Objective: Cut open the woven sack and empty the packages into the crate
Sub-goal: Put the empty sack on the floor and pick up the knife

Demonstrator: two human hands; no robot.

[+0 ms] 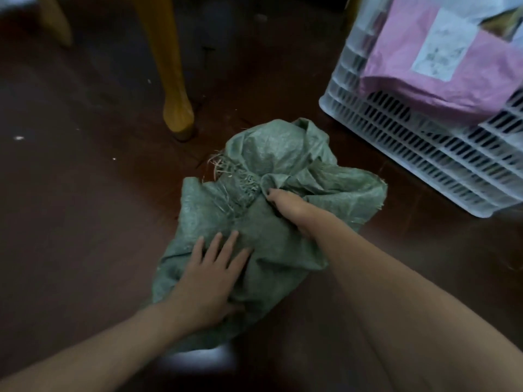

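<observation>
A crumpled green woven sack (285,154) lies on the dark floor in the middle of the view, with frayed threads at its upper left. My left hand (210,274) presses flat on the near part of the sack, fingers spread. My right hand (291,206) grips a bunched fold near the sack's middle. At the upper right stands a white slatted crate (410,142). A pink package (441,72) with a white label lies on top of other parcels in it.
A yellow wooden furniture leg (172,80) stands just beyond the sack on the left, and a second one (55,21) is at the far upper left. Dark brown floor (70,179) surrounds the sack.
</observation>
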